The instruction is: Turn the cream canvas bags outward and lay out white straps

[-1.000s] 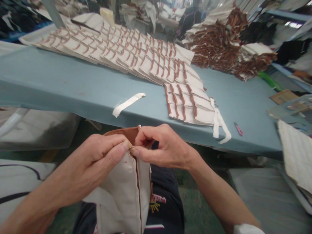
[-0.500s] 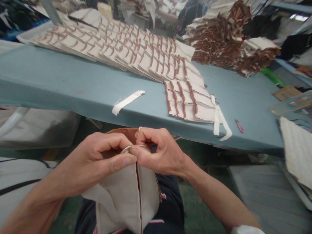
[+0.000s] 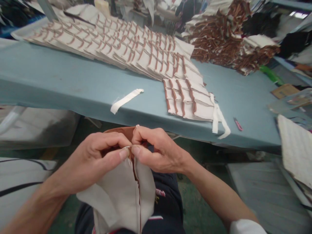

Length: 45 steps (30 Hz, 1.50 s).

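Observation:
A piece of off-white fabric (image 3: 117,191) with a dark brown seam down its middle hangs over my lap. My left hand (image 3: 104,156) pinches its top edge between thumb and forefinger. Right beside it, my right hand (image 3: 158,149) pinches the same edge just right of the seam, the two thumbs almost touching. Behind my fingers shows a brown inner side (image 3: 122,131) of the piece. A small pale bit pokes up above my right forefinger; I cannot make out what it is.
A blue-covered table (image 3: 73,74) runs across in front. On it lie overlapping off-white panels with brown edging (image 3: 117,45), a smaller stack (image 3: 182,97), white strips (image 3: 126,100), a small pink-handled tool (image 3: 238,124) and a tall heap of brown-edged pieces (image 3: 219,39).
The fabric's top edge has parted slightly at the seam, showing more brown between my hands. Both hands stay pinched, with only a small shift.

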{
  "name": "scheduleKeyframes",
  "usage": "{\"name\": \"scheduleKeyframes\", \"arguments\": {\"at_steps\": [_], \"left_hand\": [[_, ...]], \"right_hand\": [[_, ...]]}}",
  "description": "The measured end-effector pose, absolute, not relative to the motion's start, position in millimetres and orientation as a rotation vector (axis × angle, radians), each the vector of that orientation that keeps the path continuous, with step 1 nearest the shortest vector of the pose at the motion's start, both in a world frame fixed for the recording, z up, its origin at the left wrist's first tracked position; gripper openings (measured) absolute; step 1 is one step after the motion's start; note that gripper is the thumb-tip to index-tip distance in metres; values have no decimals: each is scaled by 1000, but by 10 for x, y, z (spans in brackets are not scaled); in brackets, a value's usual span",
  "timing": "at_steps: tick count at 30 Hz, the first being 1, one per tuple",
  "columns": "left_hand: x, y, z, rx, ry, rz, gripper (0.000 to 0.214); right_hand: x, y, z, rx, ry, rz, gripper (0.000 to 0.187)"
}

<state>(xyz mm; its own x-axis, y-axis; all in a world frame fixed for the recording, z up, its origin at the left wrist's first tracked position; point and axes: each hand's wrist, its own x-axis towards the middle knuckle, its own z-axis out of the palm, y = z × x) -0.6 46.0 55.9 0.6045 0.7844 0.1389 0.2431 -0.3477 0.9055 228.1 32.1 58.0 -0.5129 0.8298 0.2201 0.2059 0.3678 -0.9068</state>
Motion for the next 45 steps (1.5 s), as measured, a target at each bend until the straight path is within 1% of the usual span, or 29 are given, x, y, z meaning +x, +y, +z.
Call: {"name": "scheduleKeyframes", "arguments": {"at_steps": [4, 8, 12, 15, 20, 24, 26, 29, 33, 39, 45], "left_hand": [[1, 452, 535, 1802, 940, 717, 30], [-31, 467, 537, 1810, 922, 718, 29], [-75, 502, 541, 1836, 868, 690, 28], [-100, 527, 529, 1818, 869, 632, 27], [-125, 526, 464, 1806, 885, 617, 30], [-154, 488, 406, 1764, 959, 630, 30], [-159, 478, 403, 1772, 972, 627, 31], [-146, 481, 434, 1811, 964, 651, 30], [-134, 499, 499, 1849, 940, 695, 28], [-147, 545, 618, 2039, 953, 683, 26], [-127, 643, 708, 2361, 843, 778, 20]], "right_hand": [[2255, 350, 517, -852, -2004, 985, 17], [2248, 386, 459, -788, -2013, 1005, 20], [2239, 388, 529, -923, -2031, 1029, 13], [2235, 387, 605, -1001, -2051, 1055, 17], [2198, 364, 643, -1102, -2181, 921, 13], [2158, 336, 598, -1174, -2294, 836, 17], [2159, 339, 572, -1132, -2264, 875, 14], [2194, 367, 572, -1076, -2137, 1037, 9], [2246, 403, 623, -1058, -2082, 1173, 10], [2228, 404, 633, -1065, -2093, 1115, 17], [2171, 414, 713, -1178, -2179, 1004, 16]]}}
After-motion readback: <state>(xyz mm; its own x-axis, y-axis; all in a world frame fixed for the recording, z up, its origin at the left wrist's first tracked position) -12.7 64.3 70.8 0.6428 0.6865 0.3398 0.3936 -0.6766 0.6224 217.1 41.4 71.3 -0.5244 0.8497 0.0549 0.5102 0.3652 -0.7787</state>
